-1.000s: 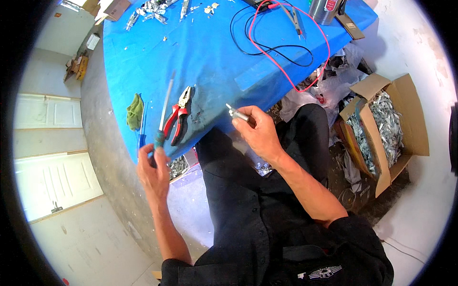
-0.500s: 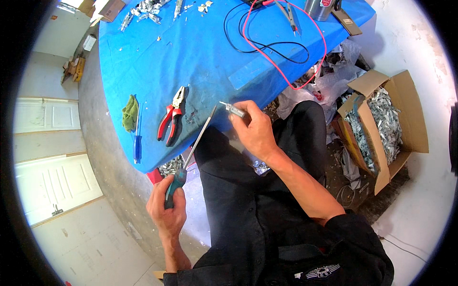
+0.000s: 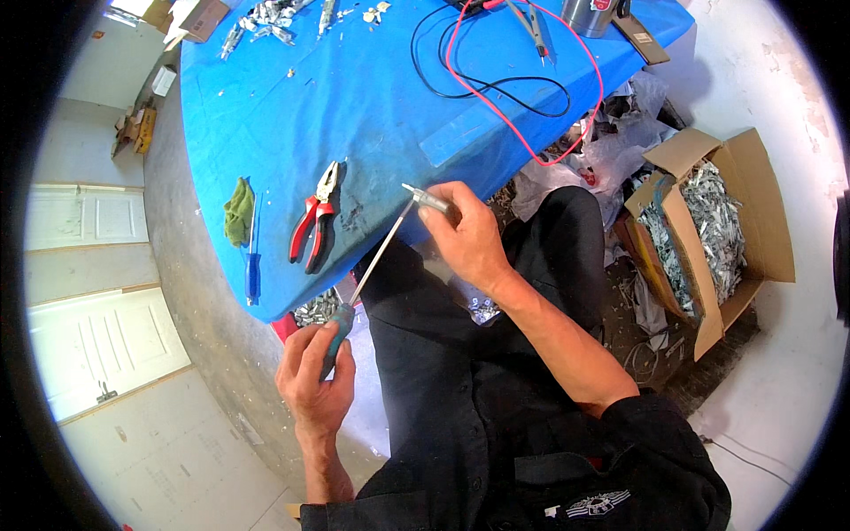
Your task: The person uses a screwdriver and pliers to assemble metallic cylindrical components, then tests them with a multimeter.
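Left hand (image 3: pixel 314 376) closed around the green handle of a long screwdriver (image 3: pixel 376 257); right hand (image 3: pixel 465 234) pinching a small silvery metal piece (image 3: pixel 428 199) at the near edge of the blue table (image 3: pixel 372 97), just right of the red pliers (image 3: pixel 312 221). Best to keep the shaft in line with the piece, press steadily, steady the piece on the table edge, watch for tip slip.

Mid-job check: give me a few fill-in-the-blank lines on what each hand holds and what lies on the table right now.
1. The left hand grips the handle of a long ____.
2. The right hand holds a small metal part against the tool's ____.
3. Red-handled ____ lie on the blue table cover.
4. The cardboard box of metal scrap stands on the person's ____ side.

Missing words: screwdriver; tip; pliers; right
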A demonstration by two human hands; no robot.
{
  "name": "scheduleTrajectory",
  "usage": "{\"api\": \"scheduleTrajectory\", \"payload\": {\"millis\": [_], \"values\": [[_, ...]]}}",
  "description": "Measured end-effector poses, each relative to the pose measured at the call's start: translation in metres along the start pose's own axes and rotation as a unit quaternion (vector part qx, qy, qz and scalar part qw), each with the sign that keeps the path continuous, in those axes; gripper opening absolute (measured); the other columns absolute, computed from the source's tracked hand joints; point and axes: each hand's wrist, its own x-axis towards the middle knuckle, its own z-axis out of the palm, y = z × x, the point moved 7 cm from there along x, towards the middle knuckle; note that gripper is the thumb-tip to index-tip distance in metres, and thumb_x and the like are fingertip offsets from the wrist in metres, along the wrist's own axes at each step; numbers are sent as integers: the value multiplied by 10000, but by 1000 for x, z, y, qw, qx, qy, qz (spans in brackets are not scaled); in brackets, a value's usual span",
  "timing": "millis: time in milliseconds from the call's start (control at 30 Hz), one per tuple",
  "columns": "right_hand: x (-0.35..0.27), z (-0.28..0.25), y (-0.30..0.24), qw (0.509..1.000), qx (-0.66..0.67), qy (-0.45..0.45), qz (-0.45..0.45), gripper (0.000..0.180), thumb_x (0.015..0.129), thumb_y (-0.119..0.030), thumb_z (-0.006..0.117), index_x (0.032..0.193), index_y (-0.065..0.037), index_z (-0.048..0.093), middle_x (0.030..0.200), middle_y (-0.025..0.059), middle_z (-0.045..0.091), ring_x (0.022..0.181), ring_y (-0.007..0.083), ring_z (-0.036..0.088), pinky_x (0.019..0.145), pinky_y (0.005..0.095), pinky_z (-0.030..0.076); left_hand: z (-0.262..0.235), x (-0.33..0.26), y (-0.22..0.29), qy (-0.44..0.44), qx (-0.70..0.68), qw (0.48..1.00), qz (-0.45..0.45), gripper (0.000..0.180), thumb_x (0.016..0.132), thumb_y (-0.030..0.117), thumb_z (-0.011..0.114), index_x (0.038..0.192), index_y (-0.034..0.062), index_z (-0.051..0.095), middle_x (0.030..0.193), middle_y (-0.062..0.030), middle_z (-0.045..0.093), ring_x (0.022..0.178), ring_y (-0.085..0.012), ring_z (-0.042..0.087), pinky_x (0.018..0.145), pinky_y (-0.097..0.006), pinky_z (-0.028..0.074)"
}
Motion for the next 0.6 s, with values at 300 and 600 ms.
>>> {"api": "scheduleTrajectory", "payload": {"millis": [300, 600], "values": [[3, 3, -2, 1000, -19, -1, 7, 241, 928, -110, 759, 1118, 4, 664, 891, 125, 732, 750, 171, 677, 695, 339, 542, -2, 6, 4, 37, 22, 998, 37, 388, 738, -81, 799, 1107, 34, 759, 1020, -139, 714, 889, -296, 709, 773, -377, 574], [5, 6, 2, 1000, -1, -6, 29, 207, 925, -108, 763, 1072, -5, 659, 835, 96, 705, 714, 150, 645, 669, 325, 527, -1, 9, 4, 40, 33, 997, 62, 371, 728, -77, 823, 1073, 49, 772, 1048, -129, 715, 905, -294, 695, 776, -386, 563]]}}
